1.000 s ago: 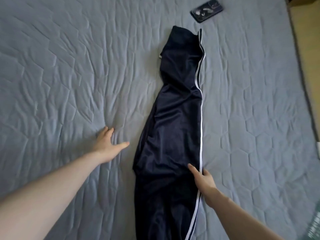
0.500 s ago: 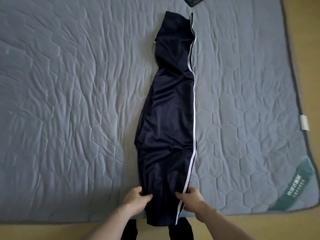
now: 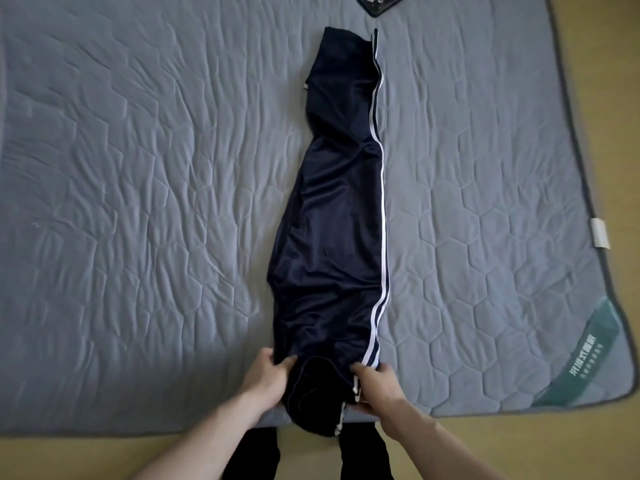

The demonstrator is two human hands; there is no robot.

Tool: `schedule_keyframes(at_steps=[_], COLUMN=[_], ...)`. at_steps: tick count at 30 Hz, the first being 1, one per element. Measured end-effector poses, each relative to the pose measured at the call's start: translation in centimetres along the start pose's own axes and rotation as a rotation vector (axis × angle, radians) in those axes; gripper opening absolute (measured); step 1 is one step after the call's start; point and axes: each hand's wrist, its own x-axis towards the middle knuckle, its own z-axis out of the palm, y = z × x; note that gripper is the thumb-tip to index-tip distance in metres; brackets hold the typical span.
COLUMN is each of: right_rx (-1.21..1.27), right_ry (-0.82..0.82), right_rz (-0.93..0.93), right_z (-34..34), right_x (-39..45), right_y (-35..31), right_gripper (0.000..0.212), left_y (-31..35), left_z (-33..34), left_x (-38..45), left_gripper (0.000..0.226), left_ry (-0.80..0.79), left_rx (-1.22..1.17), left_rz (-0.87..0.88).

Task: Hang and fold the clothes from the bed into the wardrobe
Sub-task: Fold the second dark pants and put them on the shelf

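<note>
two hands: my left hand [image 3: 266, 374] and right hand [image 3: 375, 384] pinch the near end of the trousers [image 3: 332, 220], fingers curled; fabric looks light, limp, slippery.

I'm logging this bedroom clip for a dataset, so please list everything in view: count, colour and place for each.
Track pants: one, navy with white side stripes, lengthwise mid-bed, near end over the edge.
Quilted bed cover: one, grey-blue, spread under the pants.
Green label: one, on the cover's near right corner.
Phone: one, dark, far edge, partly cut off.
Floor: tan, along the near edge.
Left hand: grips the pants' near end.
Right hand: grips it by the stripes.
</note>
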Motion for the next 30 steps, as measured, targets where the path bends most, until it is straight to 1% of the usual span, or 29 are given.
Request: schedule_keyframes(at_steps=[1, 2, 4, 5, 6, 7, 9, 10, 11, 13, 14, 15, 16, 18, 19, 20, 22, 23, 25, 26, 27, 28, 30], right_rx=[0.024, 0.056, 0.117, 0.137, 0.154, 0.165, 0.195, 0.228, 0.269, 0.295, 0.269, 0.2, 0.076, -0.211, -0.292, -0.32, -0.301, -0.277, -0.224, -0.205, -0.188, -0.168, -0.123], right_ry=[0.022, 0.03, 0.041, 0.044, 0.041, 0.031, -0.001, -0.025, -0.053, -0.076, -0.057, -0.002, 0.082, 0.231, 0.265, 0.271, 0.244, 0.226, 0.197, 0.188, 0.18, 0.173, 0.135], right_rz=[-0.033, -0.061, -0.103, -0.129, -0.16, -0.192, -0.243, -0.264, -0.288, -0.333, -0.347, -0.359, -0.371, -0.39, -0.379, -0.355, -0.288, -0.261, -0.241, -0.243, -0.245, -0.249, -0.25], right_z=[0.0, -0.1, -0.3, -0.4, -0.6, -0.8, -1.3, -1.5, -1.8, -2.1, -2.1, -2.1, -2.2, -2.4, -2.5, -2.6, -2.4, -2.2, -1.7, -1.4, -1.2, -1.1, -1.0], right_x=[-0.1, -0.3, -0.8, -0.9, -1.1, -1.0, -1.0, -1.0, -0.9, -0.2, 0.4, 1.1, 1.8, 3.4, 4.1, 4.9, 6.1, 6.6, 7.8, 8.4, 8.8, 9.3, 9.9], right_y=[-1.5, -3.2, -6.7, -8.6, -10.6, -12.6, -16.5, -18.2, -19.6, -21.6, -22.0, -22.1, -21.8, -20.6, -19.8, -18.9, -17.3, -16.7, -15.8, -15.6, -15.5, -15.5, -15.4], right_gripper=[0.008, 0.012, 0.028, 0.031, 0.031, 0.029, 0.022, 0.019, 0.019, 0.027, 0.034, 0.044, 0.055, 0.071, 0.077, 0.083, 0.092, 0.094, 0.092, 0.089, 0.087, 0.082, 0.058], left_y=[1.3, 2.8, 6.0, 7.8, 9.7, 11.7, 15.7, 17.4, 18.9, 21.0, 21.5, 21.6, 21.3, 19.9, 18.9, 17.8, 16.1, 15.5, 14.7, 14.5, 14.4, 14.4, 14.3], left_z=[-0.4, -1.0, -2.3, -2.9, -3.5, -4.0, -5.0, -5.5, -6.0, -6.6, -6.7, -6.6, -6.4, -5.9, -5.6, -5.3, -4.6, -4.3, -3.5, -3.3, -3.1, -2.9, -2.7], left_x=[-0.1, -0.2, -0.3, -0.1, 0.1, 0.4, 0.7, 0.9, 1.4, 2.5, 3.1, 3.9, 4.6, 6.2, 6.9, 7.5, 8.6, 8.9, 9.7, 10.0, 10.3, 10.6, 10.7], left_gripper=[0.037, 0.041, 0.05, 0.05, 0.045, 0.035, 0.015, 0.013, 0.016, 0.028, 0.034, 0.039, 0.043, 0.054, 0.062, 0.073, 0.094, 0.1, 0.103, 0.1, 0.093, 0.08, 0.048], left_ry=[0.025, 0.038, 0.062, 0.074, 0.08, 0.077, 0.025, 0.0, -0.012, 0.019, 0.065, 0.127, 0.195, 0.308, 0.343, 0.357, 0.298, 0.241, 0.159, 0.153, 0.163, 0.173, 0.155], left_rx=[-0.069, -0.143, -0.26, -0.312, -0.376, -0.45, -0.571, -0.598, -0.612, -0.59, -0.544, -0.457, -0.327, -0.048, 0.04, 0.081, 0.045, -0.011, -0.11, -0.145, -0.18, -0.214, -0.248], left_rz=[0.016, 0.032, 0.08, 0.111, 0.139, 0.158, 0.173, 0.191, 0.222, 0.299, 0.328, 0.342, 0.342, 0.287, 0.239, 0.181, 0.074, 0.044, 0.025, 0.032, 0.048, 0.067, 0.102])
